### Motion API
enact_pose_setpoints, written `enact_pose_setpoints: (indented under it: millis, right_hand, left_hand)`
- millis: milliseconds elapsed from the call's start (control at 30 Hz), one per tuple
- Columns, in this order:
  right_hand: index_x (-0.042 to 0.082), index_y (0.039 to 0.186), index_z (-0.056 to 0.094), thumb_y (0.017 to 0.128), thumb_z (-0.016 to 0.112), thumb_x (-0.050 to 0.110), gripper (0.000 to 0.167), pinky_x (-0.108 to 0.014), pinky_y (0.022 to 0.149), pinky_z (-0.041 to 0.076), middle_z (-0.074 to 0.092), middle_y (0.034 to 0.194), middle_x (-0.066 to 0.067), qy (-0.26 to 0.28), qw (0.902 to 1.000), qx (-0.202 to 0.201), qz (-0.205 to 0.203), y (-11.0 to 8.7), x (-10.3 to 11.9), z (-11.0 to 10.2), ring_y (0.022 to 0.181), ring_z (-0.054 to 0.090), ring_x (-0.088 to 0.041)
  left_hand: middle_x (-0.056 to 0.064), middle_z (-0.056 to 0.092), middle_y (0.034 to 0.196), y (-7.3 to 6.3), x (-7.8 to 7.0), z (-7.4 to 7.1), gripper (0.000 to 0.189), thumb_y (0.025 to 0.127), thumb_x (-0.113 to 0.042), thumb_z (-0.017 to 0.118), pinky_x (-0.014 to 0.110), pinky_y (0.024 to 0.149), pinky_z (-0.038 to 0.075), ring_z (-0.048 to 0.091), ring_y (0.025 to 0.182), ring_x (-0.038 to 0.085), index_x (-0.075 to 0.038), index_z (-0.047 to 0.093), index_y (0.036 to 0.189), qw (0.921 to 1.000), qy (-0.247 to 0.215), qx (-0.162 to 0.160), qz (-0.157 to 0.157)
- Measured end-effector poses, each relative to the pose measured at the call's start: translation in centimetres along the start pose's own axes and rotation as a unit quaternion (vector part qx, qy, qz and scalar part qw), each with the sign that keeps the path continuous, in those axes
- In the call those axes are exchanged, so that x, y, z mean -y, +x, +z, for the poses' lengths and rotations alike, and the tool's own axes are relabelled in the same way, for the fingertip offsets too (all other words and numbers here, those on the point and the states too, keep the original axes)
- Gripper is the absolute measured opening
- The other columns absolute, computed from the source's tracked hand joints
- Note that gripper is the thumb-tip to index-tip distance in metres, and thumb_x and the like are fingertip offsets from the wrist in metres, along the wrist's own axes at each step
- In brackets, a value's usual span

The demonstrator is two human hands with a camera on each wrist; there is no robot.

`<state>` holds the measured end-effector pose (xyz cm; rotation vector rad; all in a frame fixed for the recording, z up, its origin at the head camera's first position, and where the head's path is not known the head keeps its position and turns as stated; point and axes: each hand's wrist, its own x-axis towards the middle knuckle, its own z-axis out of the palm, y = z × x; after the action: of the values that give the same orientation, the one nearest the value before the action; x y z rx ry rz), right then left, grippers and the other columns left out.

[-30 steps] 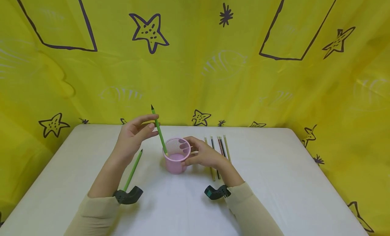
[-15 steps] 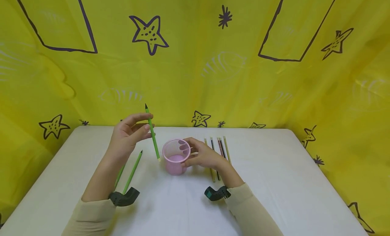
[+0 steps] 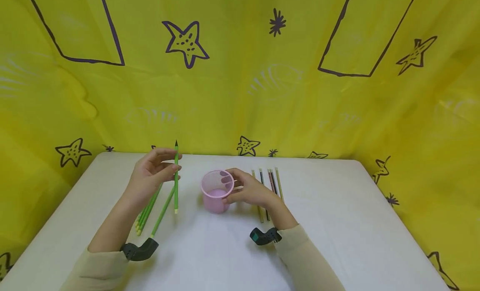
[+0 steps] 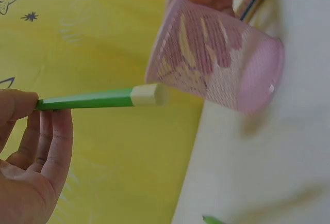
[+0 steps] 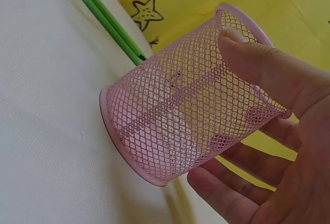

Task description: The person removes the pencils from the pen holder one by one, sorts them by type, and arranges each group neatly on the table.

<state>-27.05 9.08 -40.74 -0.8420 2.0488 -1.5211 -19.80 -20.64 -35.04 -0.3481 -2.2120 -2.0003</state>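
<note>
My left hand pinches a green pencil between thumb and fingers, left of the cup and apart from it. That pencil stands nearly upright, dark point up. Its pale end faces the cup in the left wrist view. My right hand grips a pink mesh pencil cup from the right, thumb near the rim and fingers round the far side. The cup looks upright; I cannot tell whether its base touches the table. Beneath my left hand and forearm lie several more green pencils, partly hidden.
Several gold, red and dark pencils lie on the white table to the right, partly covered by my right forearm. A yellow patterned cloth hangs behind the table. Both wrists carry a black camera.
My left hand has moved left and down with the pencil, whose lower end was at the cup's rim. The pencil is more upright now. The cup and right hand have barely moved.
</note>
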Motion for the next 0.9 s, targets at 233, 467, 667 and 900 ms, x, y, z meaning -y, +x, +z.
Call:
enact_pose_setpoints:
  millis: [233, 467, 667, 900]
  right_hand:
    - [0.009, 0.142, 0.047, 0.076, 0.084, 0.006, 0.076, -0.039, 0.097, 0.054, 0.057, 0.133, -0.017, -0.005, 1.0, -0.001, 0.007, 0.0, -0.2, 0.0, 0.121, 0.056, -0.037]
    - [0.009, 0.142, 0.047, 0.076, 0.084, 0.003, 0.076, -0.04, 0.098, 0.054, 0.057, 0.133, -0.016, -0.004, 1.0, -0.006, 0.004, -0.1, 0.0, 0.0, 0.122, 0.056, -0.036]
    - [0.009, 0.142, 0.047, 0.076, 0.084, 0.004, 0.076, -0.041, 0.1, 0.052, 0.056, 0.135, -0.016, -0.004, 0.9999, -0.006, 0.009, 0.0, -0.5, 0.0, 0.123, 0.055, -0.036]
    - [0.009, 0.142, 0.048, 0.076, 0.084, 0.003, 0.076, -0.041, 0.1, 0.052, 0.056, 0.135, -0.017, 0.004, 1.0, -0.004, 0.004, 0.1, -0.3, 0.0, 0.124, 0.055, -0.037]
  left_hand:
    - [0.002, 0.063, 0.125, -1.6, 1.5, -2.3, 0.038, 0.098, -0.017, 0.064, 0.028, 0.08, 0.06, 0.07, 0.099, 0.012, -0.01, 0.051, 0.134, 0.9959, 0.085, -0.012, -0.028]
    - [0.011, 0.063, 0.128, -2.2, 2.2, -3.3, 0.039, 0.098, -0.018, 0.065, 0.03, 0.078, 0.061, 0.067, 0.098, 0.007, -0.009, 0.053, 0.134, 0.9847, 0.168, -0.029, -0.035]
    - [0.018, 0.062, 0.128, -1.7, 2.9, -3.6, 0.04, 0.098, -0.017, 0.064, 0.029, 0.077, 0.06, 0.067, 0.102, 0.022, -0.008, 0.053, 0.136, 0.9807, 0.184, -0.032, -0.058]
    - [0.026, 0.06, 0.128, -1.7, 4.1, -4.3, 0.041, 0.097, -0.007, 0.063, 0.026, 0.072, 0.059, 0.065, 0.106, 0.041, -0.004, 0.052, 0.137, 0.9768, 0.196, -0.016, -0.085]
